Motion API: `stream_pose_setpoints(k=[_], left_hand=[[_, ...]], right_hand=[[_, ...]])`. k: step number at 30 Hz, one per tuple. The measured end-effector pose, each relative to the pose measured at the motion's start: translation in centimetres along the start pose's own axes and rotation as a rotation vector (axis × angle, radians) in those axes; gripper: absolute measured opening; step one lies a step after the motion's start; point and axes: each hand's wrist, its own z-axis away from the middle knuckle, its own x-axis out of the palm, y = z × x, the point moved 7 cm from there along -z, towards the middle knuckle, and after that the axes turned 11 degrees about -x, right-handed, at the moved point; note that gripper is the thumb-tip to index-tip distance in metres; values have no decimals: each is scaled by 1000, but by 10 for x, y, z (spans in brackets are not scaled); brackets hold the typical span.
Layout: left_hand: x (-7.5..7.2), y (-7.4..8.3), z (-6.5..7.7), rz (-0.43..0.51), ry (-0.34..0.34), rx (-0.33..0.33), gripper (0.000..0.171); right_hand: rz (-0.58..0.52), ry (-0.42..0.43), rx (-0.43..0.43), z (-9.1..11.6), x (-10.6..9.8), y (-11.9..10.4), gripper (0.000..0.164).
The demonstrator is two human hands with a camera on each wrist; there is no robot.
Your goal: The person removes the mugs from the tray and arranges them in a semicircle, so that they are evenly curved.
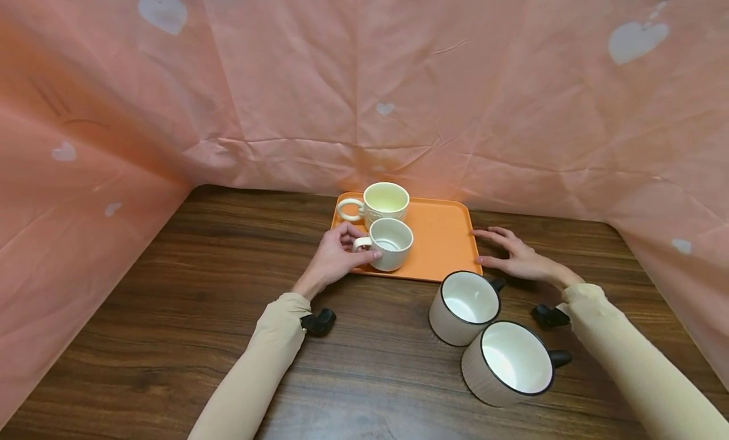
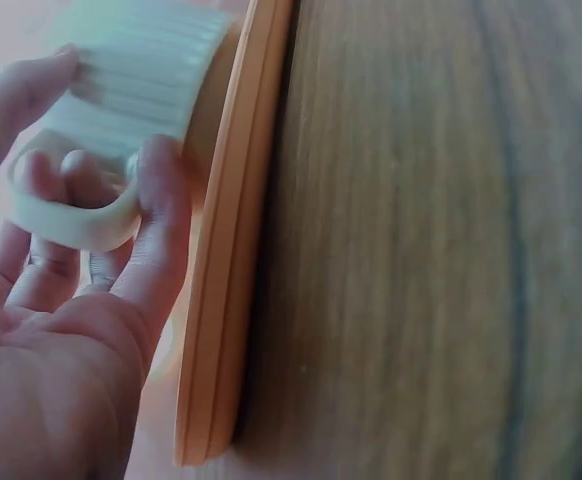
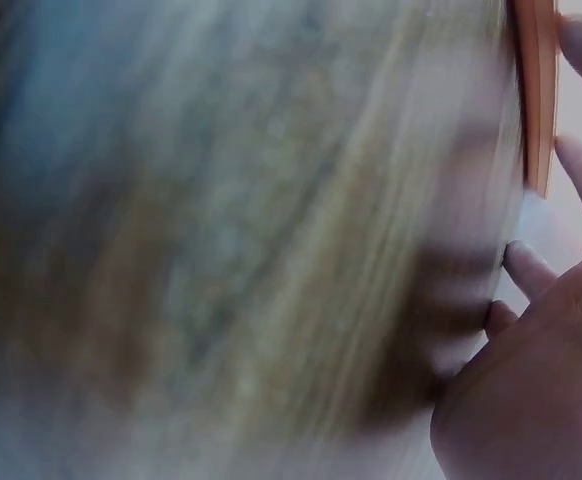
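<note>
My left hand (image 1: 335, 255) grips a small white ribbed mug (image 1: 392, 257) near the front left of an orange tray (image 1: 441, 237). In the left wrist view, fingertips poke through the mug's handle (image 2: 76, 226) and the thumb lies against its ribbed side. Just behind stands a cream mug (image 1: 386, 202) with a round handle pointing left, partly covered by the ribbed one. At the tray's right edge is my right hand (image 1: 524, 260), thumb and fingers extended with their tips at the rim. The right wrist view shows these fingertips against the tray's side (image 3: 540, 100).
Two larger white mugs with black rims and black handles stand on the wooden table (image 1: 188, 301), one (image 1: 464, 307) right at the tray's front right corner, the other (image 1: 501, 370) nearer me. A pink cloth (image 1: 307, 79) hangs behind and at both sides.
</note>
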Motion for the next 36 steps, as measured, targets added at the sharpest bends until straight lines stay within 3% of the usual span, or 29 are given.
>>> stream_pose_setpoints(k=[8, 20, 27, 36], left_hand=[[3, 6, 3, 28, 3, 78, 37], [-2, 10, 9, -3, 55, 174, 19], [-1, 20, 15, -6, 59, 238, 18], [2, 25, 23, 9, 36, 242, 18]], right_hand=[[12, -10, 3, 3, 1, -2, 68], [7, -3, -17, 3, 0, -5, 67], [6, -4, -16, 1, 0, -3, 67], [-2, -9, -2, 2, 1, -5, 68]])
